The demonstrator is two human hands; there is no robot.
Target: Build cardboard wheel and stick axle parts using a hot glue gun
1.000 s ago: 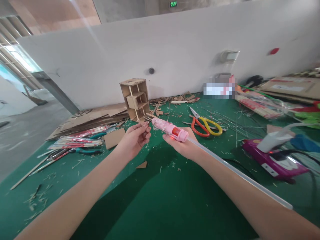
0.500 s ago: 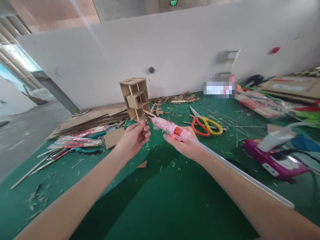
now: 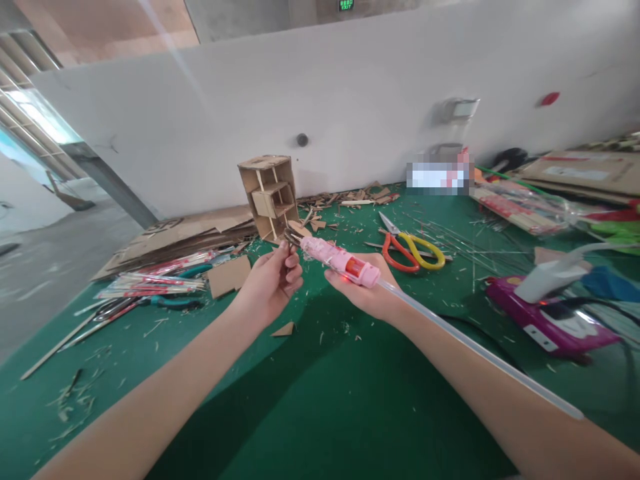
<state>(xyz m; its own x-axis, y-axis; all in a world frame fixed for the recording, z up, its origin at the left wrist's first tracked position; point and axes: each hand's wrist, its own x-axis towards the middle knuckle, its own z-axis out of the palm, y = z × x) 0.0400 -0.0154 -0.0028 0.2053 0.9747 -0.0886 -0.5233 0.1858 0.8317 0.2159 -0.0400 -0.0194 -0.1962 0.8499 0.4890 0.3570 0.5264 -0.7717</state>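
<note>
My right hand [image 3: 367,287] is wrapped round a pink glue gun [image 3: 340,261], with a long translucent glue stick [image 3: 465,340] running back from it over my right forearm. The gun's tip points left, close to the fingertips of my left hand [image 3: 275,277]. Those fingers are pinched on a small dark piece [image 3: 291,244], too small to make out. Just behind the fingers a three-level cardboard shelf [image 3: 270,197] with thin wooden posts stands upright on the green table [image 3: 320,400].
Red and yellow-handled scissors [image 3: 415,252] lie right of the glue gun. A purple power strip [image 3: 550,323] with cables is further right. Packaged sticks [image 3: 155,283], pliers [image 3: 175,303] and flat cardboard [image 3: 200,233] lie left. Cardboard scraps [image 3: 360,199] line the wall.
The glue gun's tip has shifted slightly left, nearer my left fingertips. The glue stick's rear end has moved a little left and down.
</note>
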